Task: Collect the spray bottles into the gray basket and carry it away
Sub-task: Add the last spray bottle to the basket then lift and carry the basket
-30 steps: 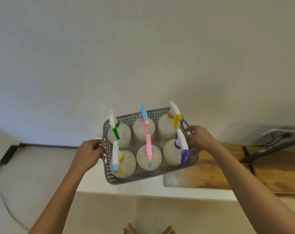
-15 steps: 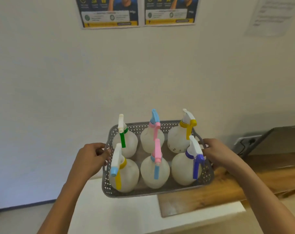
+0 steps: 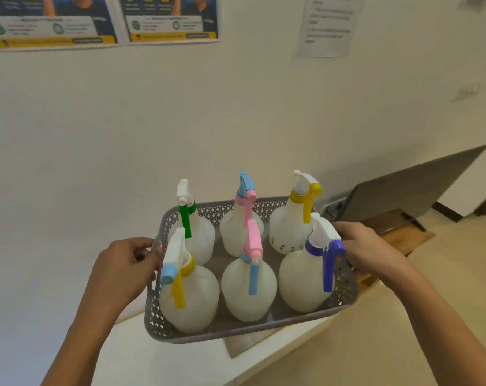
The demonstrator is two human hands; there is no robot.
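I hold the gray perforated basket (image 3: 236, 334) in the air before a white wall. My left hand (image 3: 125, 264) grips its left handle and my right hand (image 3: 370, 247) grips its right handle. Several white spray bottles stand upright inside in two rows. The back row has a green trigger bottle (image 3: 193, 232), a pink and blue one (image 3: 243, 224) and a yellow one (image 3: 292, 224). The front row has a yellow and blue one (image 3: 190, 296), a pink and blue one (image 3: 248, 288) and a purple trigger bottle (image 3: 306, 280).
Below the basket lies a white ledge (image 3: 180, 358) with a wooden board (image 3: 397, 232) on it to the right. An open laptop (image 3: 409, 188) stands on the board. Posters (image 3: 105, 20) and a paper sheet (image 3: 328, 26) hang on the wall.
The view has swung upward: posters and the laptop have come into sight. The basket, held by both hands, now appears larger and closer, a little higher against the wall.
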